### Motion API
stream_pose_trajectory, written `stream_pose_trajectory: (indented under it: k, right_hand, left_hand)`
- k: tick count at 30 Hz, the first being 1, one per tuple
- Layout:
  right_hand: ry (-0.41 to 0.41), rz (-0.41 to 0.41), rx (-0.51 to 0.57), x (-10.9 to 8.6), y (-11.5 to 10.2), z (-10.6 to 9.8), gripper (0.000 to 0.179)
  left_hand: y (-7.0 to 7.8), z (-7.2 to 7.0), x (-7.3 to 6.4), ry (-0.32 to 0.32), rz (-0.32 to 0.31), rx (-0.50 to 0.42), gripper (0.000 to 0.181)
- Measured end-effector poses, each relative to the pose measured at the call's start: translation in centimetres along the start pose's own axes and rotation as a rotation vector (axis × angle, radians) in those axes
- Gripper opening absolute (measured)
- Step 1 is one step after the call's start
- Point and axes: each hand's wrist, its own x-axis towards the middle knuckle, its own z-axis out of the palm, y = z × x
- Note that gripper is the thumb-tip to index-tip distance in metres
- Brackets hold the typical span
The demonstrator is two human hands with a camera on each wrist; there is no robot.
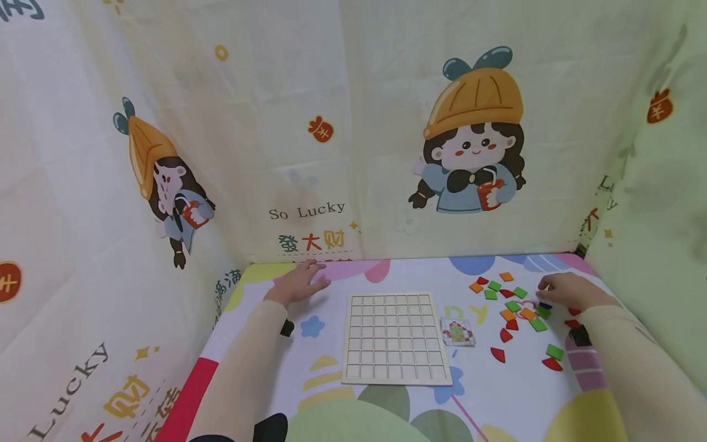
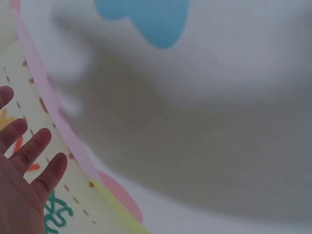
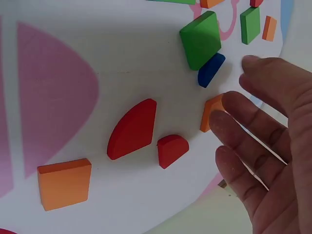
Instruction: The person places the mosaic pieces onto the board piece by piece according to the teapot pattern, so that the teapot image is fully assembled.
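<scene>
My left hand (image 1: 300, 284) is held over the far left of the table, fingers spread and holding nothing; its fingertips (image 2: 58, 165) show at the edge of the left wrist view. At the far right, my right hand (image 1: 574, 291) hovers among coloured pieces with its fingers loosely bent. In the right wrist view a gap shows between thumb and fingers, and an orange piece (image 3: 206, 116) lies right by the fingertips. Close by are a blue piece (image 3: 211, 70), a green square piece (image 3: 202, 41) and red quarter-round pieces (image 3: 134, 129).
A pale gridded board (image 1: 396, 337) lies mid-table. Beside it on the right is a small pattern card (image 1: 458, 332). Several red, green and orange pieces are scattered between card and right hand, including a red quarter-round (image 1: 498, 355). Printed cloth walls (image 1: 386, 184) enclose the table's back and sides.
</scene>
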Motion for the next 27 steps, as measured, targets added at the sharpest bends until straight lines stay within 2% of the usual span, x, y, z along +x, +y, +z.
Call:
stream_pose_trajectory:
  k: [4, 8, 12, 18, 24, 27]
  right_hand:
    - [-0.036, -0.019, 0.048, 0.1, 0.5, 0.4, 0.028]
    - [-0.065, -0.037, 0.086, 0.4, 1.0, 0.7, 0.022]
    - [-0.085, -0.035, 0.111, 0.6, 1.4, 1.0, 0.022]
    - [-0.079, -0.044, 0.134, 0.2, 1.6, 1.3, 0.028]
    - [-0.059, -0.09, 0.099, -0.2, 1.5, 1.2, 0.028]
    - [-0.049, -0.103, 0.079, -0.3, 1.2, 1.1, 0.027]
  left_hand:
    - [0.8, 0.4, -0.6, -0.043, 0.065, 0.043, 0.071]
    - [2.0, 0.6, -1.2, -0.083, 0.091, 0.062, 0.072]
    - [2.8, 1.0, -1.8, -0.115, 0.103, 0.097, 0.072]
    - [3.7, 1.9, -2.4, -0.138, 0.166, 0.122, 0.073]
    - [4.4, 2.6, -3.1, -0.144, 0.209, 0.096, 0.077]
    - [4.7, 3.1, -3.8, -0.15, 0.232, 0.085, 0.086]
